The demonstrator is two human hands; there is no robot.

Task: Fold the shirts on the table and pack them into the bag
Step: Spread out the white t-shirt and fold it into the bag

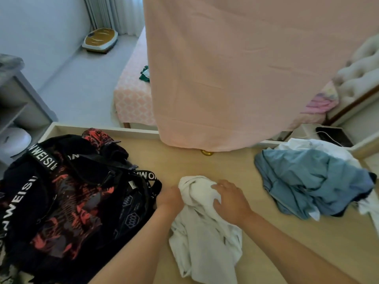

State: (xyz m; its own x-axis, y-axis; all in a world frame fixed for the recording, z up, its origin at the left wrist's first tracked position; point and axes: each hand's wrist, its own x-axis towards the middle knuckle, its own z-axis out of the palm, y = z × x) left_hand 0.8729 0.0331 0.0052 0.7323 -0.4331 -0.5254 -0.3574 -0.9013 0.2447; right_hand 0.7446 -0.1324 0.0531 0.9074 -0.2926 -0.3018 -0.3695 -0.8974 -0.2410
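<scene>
The white shirt [205,238] lay crumpled on the table [287,249] between the bag [67,193] and the blue pile [313,181], probably drawn near the person so it could be spread flat for folding. The left hand [170,198] gripped its left edge with fingers curled into the cloth, and the right hand [230,199] cupped the bunched top with bent, spread fingers. The bag sat just beside the shirt, likely so that packing would need only a short reach.

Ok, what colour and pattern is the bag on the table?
The bag is black with a red and grey print and white-lettered straps, seen in the head view.
</scene>
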